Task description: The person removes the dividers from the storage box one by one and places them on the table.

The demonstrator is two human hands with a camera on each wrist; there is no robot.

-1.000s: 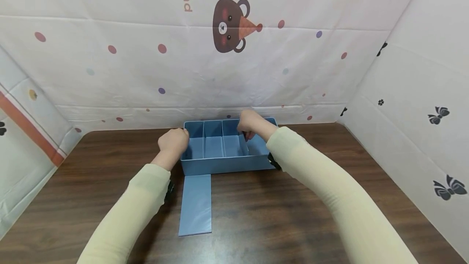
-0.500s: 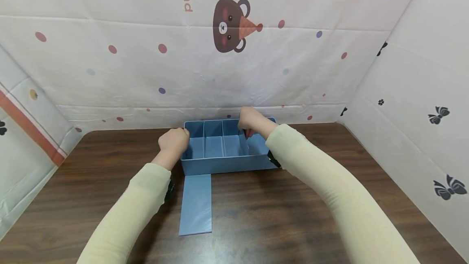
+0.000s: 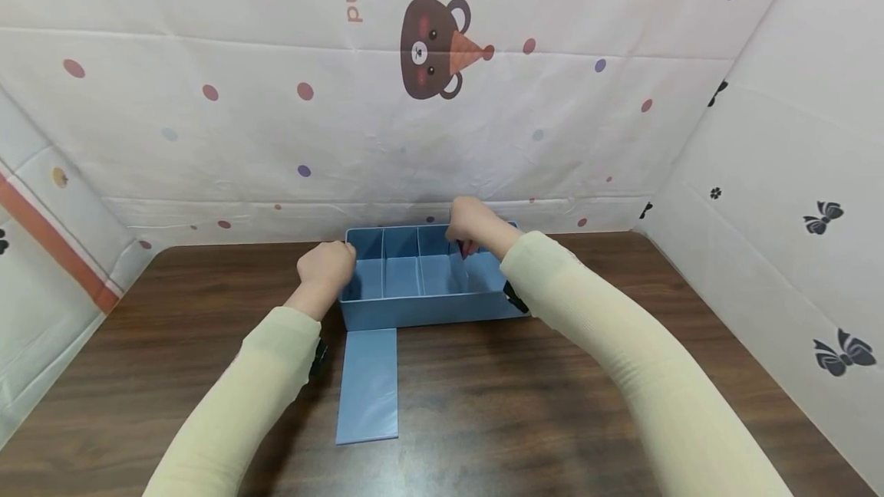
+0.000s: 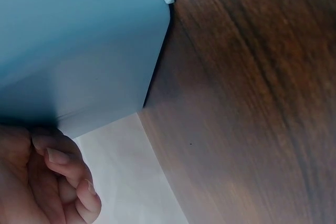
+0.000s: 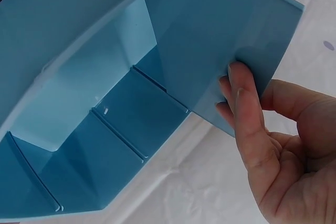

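"What is the right hand's (image 5: 291,166) grip on?"

"A blue divider panel (image 5: 210,51), pinched between thumb and fingers, its lower part inside the box."

"Any change?"

"The hand sits slightly higher than a second ago, so the panel seems to be lifting."

"And around it?"

"Beneath the grip, the brown wooden table (image 3: 552,413) bears the blue compartment box (image 3: 428,311). Left of the grip, the left hand (image 3: 326,267) seems to hold the box's end wall. Nearer the person lies a flat blue strip (image 3: 368,386)."

"Anything in the way?"

"The right hand hides the panel's top from the head view."
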